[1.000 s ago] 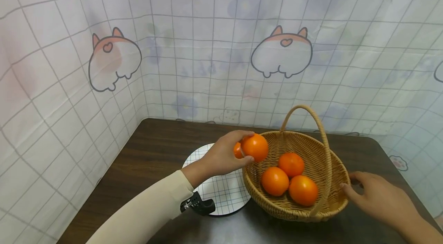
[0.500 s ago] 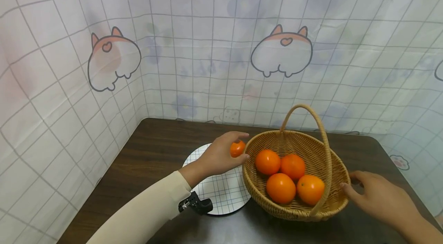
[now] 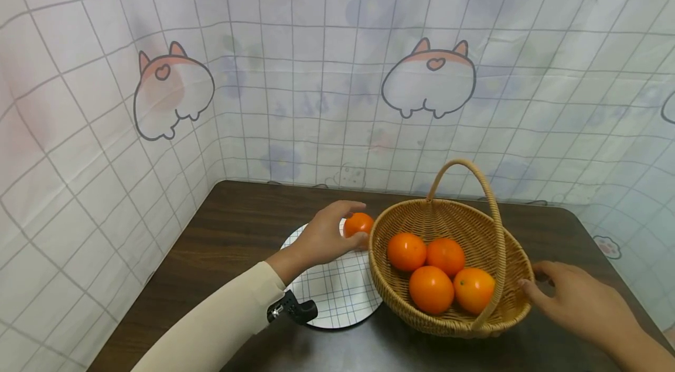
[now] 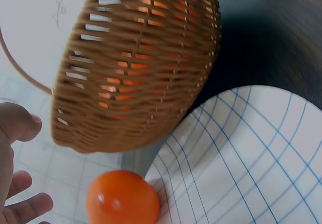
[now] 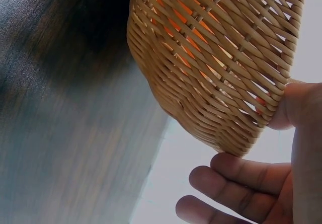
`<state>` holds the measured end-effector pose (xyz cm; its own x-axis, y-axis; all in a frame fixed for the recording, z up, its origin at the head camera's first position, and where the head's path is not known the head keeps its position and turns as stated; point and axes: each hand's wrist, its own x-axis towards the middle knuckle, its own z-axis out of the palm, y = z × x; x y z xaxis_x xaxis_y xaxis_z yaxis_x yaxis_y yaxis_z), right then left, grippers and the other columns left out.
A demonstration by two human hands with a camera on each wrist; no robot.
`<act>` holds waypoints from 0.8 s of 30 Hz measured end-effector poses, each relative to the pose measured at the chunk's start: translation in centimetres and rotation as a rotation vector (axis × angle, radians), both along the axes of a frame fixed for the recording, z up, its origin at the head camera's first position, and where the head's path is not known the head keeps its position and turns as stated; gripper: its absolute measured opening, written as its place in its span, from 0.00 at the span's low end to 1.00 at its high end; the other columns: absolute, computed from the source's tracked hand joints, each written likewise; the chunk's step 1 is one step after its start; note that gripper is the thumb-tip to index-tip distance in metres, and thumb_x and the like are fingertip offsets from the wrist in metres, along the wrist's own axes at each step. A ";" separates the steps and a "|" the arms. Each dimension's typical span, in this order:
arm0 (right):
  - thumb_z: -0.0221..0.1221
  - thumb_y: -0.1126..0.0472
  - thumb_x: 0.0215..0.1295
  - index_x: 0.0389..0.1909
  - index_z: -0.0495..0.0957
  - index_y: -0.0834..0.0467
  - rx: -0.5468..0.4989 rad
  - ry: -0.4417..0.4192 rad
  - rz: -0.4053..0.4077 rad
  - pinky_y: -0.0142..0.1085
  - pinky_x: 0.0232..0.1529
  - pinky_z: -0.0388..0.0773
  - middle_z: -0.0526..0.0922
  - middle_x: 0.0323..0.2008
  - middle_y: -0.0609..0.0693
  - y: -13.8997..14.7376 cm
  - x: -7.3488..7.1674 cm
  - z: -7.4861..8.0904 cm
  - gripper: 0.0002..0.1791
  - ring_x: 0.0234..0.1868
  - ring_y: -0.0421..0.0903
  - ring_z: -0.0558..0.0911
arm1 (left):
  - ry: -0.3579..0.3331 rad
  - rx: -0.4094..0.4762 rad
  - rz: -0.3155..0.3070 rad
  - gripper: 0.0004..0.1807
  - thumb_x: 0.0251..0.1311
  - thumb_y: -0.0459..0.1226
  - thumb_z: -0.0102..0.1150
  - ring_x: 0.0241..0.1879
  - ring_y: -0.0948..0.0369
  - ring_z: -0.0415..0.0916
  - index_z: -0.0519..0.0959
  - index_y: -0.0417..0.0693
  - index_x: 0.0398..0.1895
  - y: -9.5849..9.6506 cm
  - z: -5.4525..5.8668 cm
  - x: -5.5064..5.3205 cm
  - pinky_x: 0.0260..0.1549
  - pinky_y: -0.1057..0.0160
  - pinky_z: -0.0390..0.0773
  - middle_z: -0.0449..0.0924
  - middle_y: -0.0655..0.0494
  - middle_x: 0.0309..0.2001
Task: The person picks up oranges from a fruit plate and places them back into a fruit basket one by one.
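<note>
My left hand reaches over the white plate with blue grid lines, thumb and fingers spread apart and holding nothing. An orange lies at the plate's far right edge, just beyond the fingertips. In the left wrist view this orange sits apart from the fingers. To the right stands a wicker basket with a tall arched handle, containing several oranges. My right hand pinches the basket's right rim, with the thumb over the edge and a finger against the outside weave.
Everything stands on a dark wood-grain table. A white curtain with grid lines and cartoon animals hangs behind and to the left. The basket's handle arches over its right part. A black device is strapped to the left wrist.
The left hand has let go of an orange into the basket and drawn back left toward the orange on the plate. The oranges in the basket shifted slightly. The right hand stayed put.
</note>
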<state>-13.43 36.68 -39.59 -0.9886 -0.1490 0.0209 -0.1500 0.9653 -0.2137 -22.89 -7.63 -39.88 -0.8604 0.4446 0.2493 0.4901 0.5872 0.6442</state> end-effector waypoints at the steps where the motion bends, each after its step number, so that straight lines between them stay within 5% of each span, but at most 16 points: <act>1: 0.58 0.34 0.70 0.52 0.83 0.61 -0.001 0.000 0.000 0.57 0.26 0.80 0.86 0.44 0.61 0.0 0.0 0.0 0.32 0.41 0.62 0.85 | 0.003 0.002 0.003 0.32 0.65 0.45 0.68 0.64 0.53 0.72 0.72 0.49 0.70 -0.1 -0.1 -0.1 0.62 0.51 0.73 0.74 0.54 0.67; 24: 0.56 0.33 0.71 0.53 0.82 0.62 0.000 -0.017 -0.013 0.57 0.26 0.80 0.86 0.45 0.62 -0.1 0.1 -0.1 0.34 0.41 0.62 0.84 | -0.085 -0.089 0.126 0.33 0.63 0.45 0.69 0.67 0.52 0.70 0.72 0.50 0.71 -1.2 -3.6 -2.1 0.64 0.47 0.71 0.72 0.53 0.68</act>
<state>-13.31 36.54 -39.65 -0.9907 -0.1362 0.0036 -0.1338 0.9672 -0.2159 -24.97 -8.86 -43.49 -0.9270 0.3487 0.1377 0.3548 0.6974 0.6227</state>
